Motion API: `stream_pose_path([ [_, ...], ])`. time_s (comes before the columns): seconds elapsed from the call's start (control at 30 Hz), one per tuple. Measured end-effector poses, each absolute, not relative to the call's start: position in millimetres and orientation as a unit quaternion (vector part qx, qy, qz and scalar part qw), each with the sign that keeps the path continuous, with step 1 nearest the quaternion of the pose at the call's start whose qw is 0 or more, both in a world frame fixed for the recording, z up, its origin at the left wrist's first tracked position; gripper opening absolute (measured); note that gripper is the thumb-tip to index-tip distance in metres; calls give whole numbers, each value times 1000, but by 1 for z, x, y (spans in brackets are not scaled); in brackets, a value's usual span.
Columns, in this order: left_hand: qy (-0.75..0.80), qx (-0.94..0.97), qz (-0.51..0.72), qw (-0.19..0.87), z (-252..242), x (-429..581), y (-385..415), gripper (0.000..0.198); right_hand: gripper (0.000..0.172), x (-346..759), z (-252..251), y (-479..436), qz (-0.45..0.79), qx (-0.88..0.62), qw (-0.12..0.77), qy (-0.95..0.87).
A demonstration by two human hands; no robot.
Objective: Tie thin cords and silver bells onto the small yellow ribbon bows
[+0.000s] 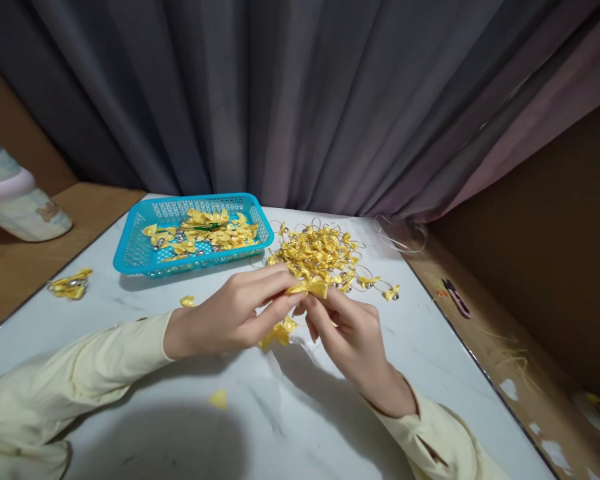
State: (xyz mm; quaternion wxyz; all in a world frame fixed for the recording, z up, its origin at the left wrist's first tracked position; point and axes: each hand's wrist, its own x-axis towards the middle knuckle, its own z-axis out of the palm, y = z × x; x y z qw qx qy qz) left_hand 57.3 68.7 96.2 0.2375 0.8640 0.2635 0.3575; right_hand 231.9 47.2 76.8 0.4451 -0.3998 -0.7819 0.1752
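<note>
Over the middle of a white marbled tabletop [280,440], two hands are meeting at a small yellow bow [316,287]. The left hand [240,307] is pinching the bow's left side between thumb and fingers, and the right hand [350,333] is gripping its right side and lower edge with bunched fingertips (the exact hold is partly hiding behind the knuckles). Just below the joined fingers, more yellow ribbon pieces [281,331] are lying on the table. Right behind the hands, a heap of yellow bows [320,250] with thin wire loops and silvery beads is spreading out. Left of that heap, a blue basket [130,243] is holding more bows and silvery beads. A small cluster [71,285] is resting near the table's left edge, a loose yellow piece [187,301] is lying beside the left wrist, and a pale yellow scrap [219,399] is sitting nearer the person. Off to the right, pink-handled snips [457,298] are lying on the brown surface. At far left a bottle [25,207] is standing, and grey curtains [280,100] are hanging behind everything.
</note>
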Motion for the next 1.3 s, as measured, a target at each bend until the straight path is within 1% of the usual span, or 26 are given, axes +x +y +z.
stream_pose_path([
  [0.07, 259, 862, 364, 239, 96, 57, 74, 18, 24, 235, 80, 50, 214, -381, 436, -787],
  [0.1, 276, 854, 371, 239, 95, 57, 77, 17, 23, 237, 81, 52, 206, -373, 437, -792],
  [0.17, 346, 819, 387, 244, 92, 59, 82, 13, 18, 240, 78, 54, 124, -363, 449, -807],
  [0.23, 420, 773, 383, 281, 88, 61, 85, 19, 13, 243, 73, 55, -8, -352, 453, -819],
  [0.3, 440, 746, 361, 347, 85, 64, 86, 27, 15, 245, 66, 57, -114, -346, 434, -824],
  [0.37, 423, 734, 349, 401, 81, 66, 84, 35, 21, 245, 60, 59, -154, -348, 408, -830],
  [0.43, 405, 726, 355, 428, 78, 68, 81, 36, 25, 243, 56, 60, -156, -351, 391, -836],
  [0.6, 398, 709, 368, 452, 73, 71, 74, 31, 27, 236, 52, 58, -144, -356, 402, -831],
  [0.67, 399, 714, 373, 439, 71, 72, 74, 28, 29, 234, 52, 57, -139, -354, 399, -834],
  [0.8, 369, 751, 402, 371, 66, 73, 75, 22, 32, 232, 53, 54, -133, -348, 377, -848],
  [0.87, 347, 770, 411, 343, 64, 72, 76, 21, 32, 232, 53, 53, -126, -351, 372, -850],
  [0.97, 344, 781, 400, 333, 67, 70, 78, 20, 28, 231, 53, 53, -88, -377, 373, -843],
  [1.03, 368, 771, 383, 351, 71, 67, 80, 22, 23, 231, 54, 53, -39, -404, 369, -836],
  [1.13, 395, 743, 355, 407, 77, 65, 82, 25, 19, 230, 55, 51, 20, -421, 359, -833],
  [1.23, 387, 728, 334, 457, 79, 65, 84, 27, 18, 229, 56, 49, 32, -416, 351, -838],
  [1.3, 386, 726, 323, 469, 79, 66, 84, 28, 19, 229, 55, 48, 26, -416, 343, -842],
])
